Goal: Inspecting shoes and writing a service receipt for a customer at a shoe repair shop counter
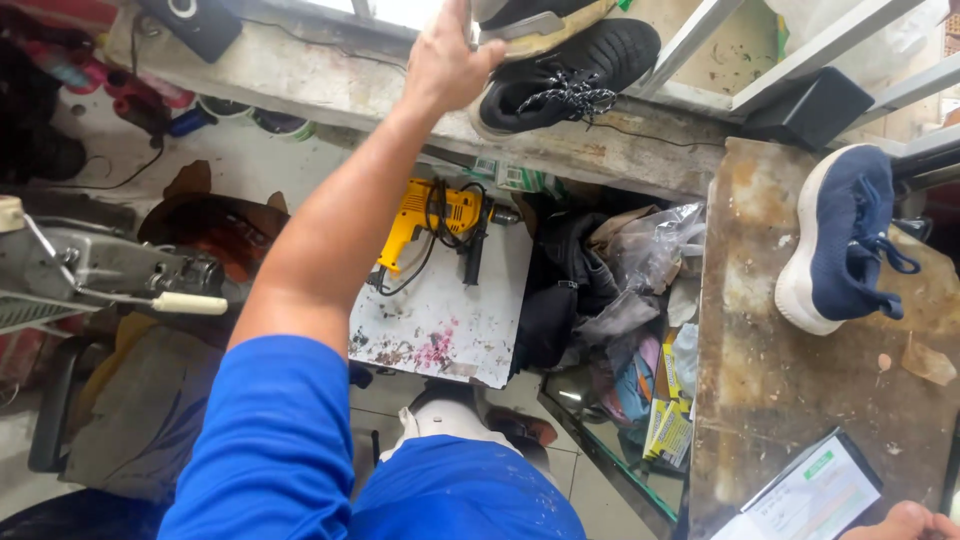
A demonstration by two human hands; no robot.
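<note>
At top centre of the frame, the left hand (447,55) grips a black sneaker's sole (530,25) on the ledge (330,85); the right hand (905,522), lower right, rests on the bench (770,400), grip not discernible.

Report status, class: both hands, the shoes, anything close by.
Left hand gripping upper black shoe on ledge. Right hand low, beside papers. Second black shoe directly underneath.

Left hand (447,55) gripping black shoe (535,22) on ledge (320,80), yellow drill (440,215) below, navy sneaker (838,240) on table (790,400)
</note>
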